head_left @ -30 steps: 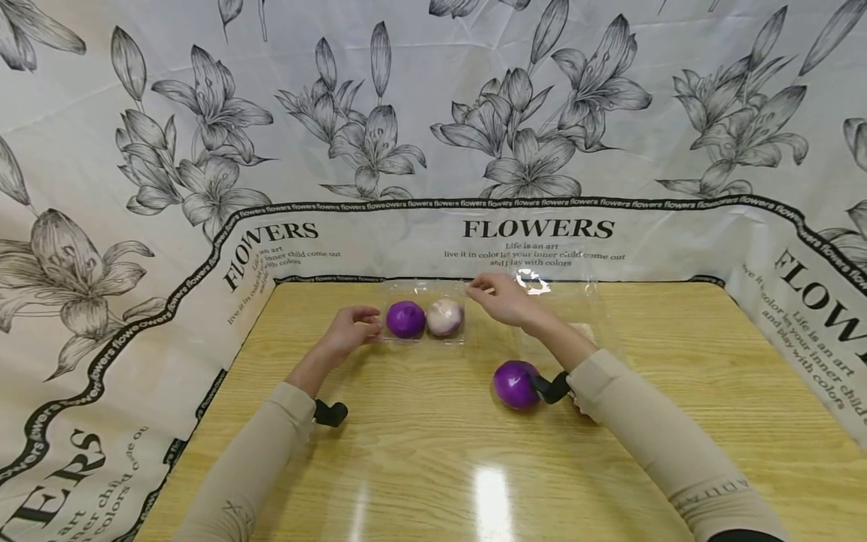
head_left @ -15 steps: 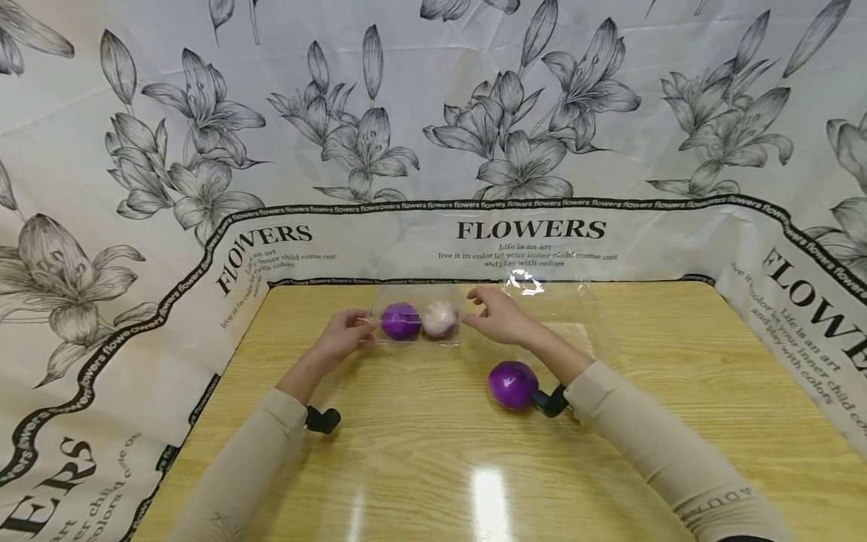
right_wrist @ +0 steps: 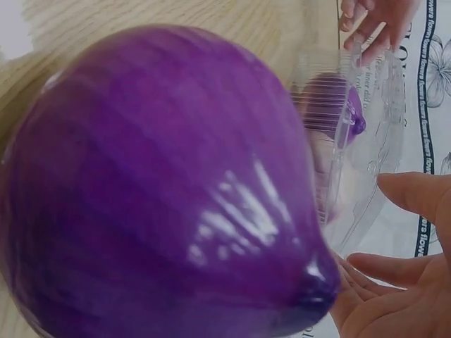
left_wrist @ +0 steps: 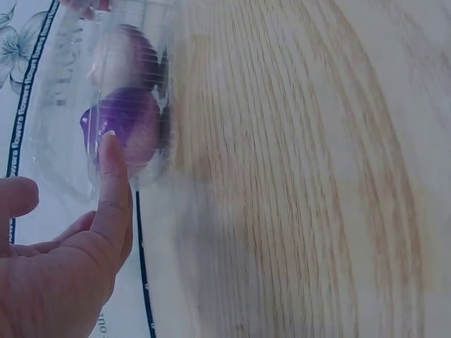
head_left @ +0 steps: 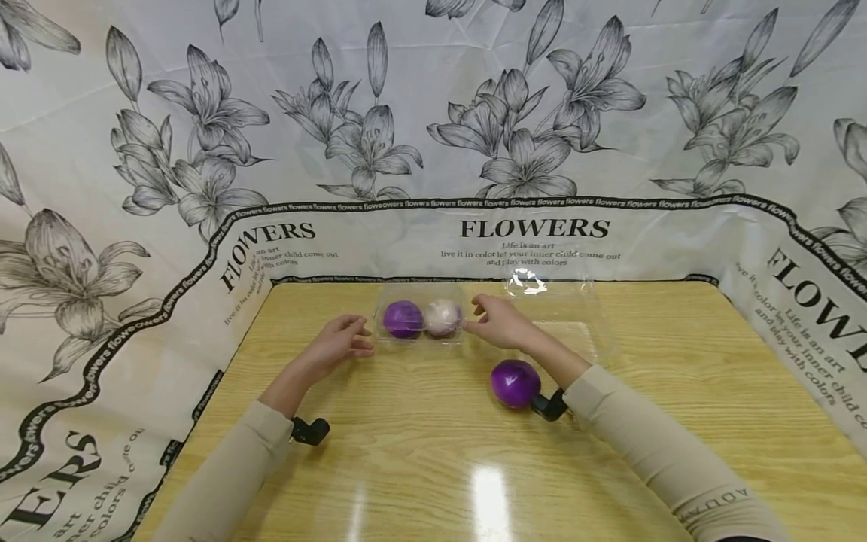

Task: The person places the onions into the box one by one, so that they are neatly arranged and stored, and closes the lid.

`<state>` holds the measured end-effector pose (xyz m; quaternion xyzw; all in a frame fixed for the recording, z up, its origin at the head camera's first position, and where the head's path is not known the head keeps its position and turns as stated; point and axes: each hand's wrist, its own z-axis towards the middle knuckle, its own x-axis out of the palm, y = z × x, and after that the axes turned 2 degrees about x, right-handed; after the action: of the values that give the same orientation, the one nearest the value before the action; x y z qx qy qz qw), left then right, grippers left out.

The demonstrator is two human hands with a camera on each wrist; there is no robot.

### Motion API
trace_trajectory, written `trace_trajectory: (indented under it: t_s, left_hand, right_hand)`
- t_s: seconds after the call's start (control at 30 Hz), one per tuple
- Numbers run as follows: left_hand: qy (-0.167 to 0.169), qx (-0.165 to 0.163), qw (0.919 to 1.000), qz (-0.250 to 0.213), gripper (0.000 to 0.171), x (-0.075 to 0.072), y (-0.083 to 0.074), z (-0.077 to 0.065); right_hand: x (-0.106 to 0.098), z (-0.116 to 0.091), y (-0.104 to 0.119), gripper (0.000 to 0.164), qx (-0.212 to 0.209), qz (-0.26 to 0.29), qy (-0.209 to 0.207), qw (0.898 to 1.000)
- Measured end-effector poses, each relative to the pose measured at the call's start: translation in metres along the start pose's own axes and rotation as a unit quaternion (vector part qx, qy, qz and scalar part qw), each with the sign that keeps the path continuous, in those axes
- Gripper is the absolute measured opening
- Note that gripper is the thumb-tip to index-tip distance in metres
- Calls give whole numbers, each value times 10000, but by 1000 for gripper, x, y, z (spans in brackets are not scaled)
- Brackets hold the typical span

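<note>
A clear plastic clamshell box [head_left: 420, 289] sits at the back of the table, its ridged lid over two onion-like bulbs. One bulb is a purple onion [head_left: 403, 320]; the other [head_left: 442, 317] is whitish with purple at its side. My left hand [head_left: 333, 348] hovers just off the box's left end, fingers loosely extended and holding nothing. At the right end, my right hand [head_left: 501, 322] has thumb and fingers spread, fingertips right by the box's edge. Another purple onion [head_left: 515, 383] lies by my right wrist, looming large in the right wrist view.
A second clear box [head_left: 565, 331] stands behind my right forearm, its lid [head_left: 552, 284] raised toward the fabric. The flower-print cloth [head_left: 379, 241] rises along the table's back edge. A black wrist mount [head_left: 550, 405] sits close to the loose onion.
The lid has come down over the two bulbs. My left hand has drawn back slightly left and down from the box; the right hand has moved slightly lower beside its right end.
</note>
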<state>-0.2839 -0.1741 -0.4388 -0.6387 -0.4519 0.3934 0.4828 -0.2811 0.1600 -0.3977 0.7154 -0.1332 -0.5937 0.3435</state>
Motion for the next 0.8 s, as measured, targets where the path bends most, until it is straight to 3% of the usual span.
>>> trace_trajectory:
  t_s: [0.23, 0.6, 0.8]
  left_hand:
    - [103, 133, 9998, 44, 54, 8, 0, -6]
    - [69, 258, 9996, -98, 51, 17, 6, -2]
    - [-28, 224, 9995, -209, 50, 20, 9, -2]
  right_hand:
    - [4, 2, -4, 64, 5, 96, 79, 9999]
    - [12, 6, -4, 60, -2, 256, 292, 9992]
    - [15, 3, -1, 70, 389, 1061, 562, 9920]
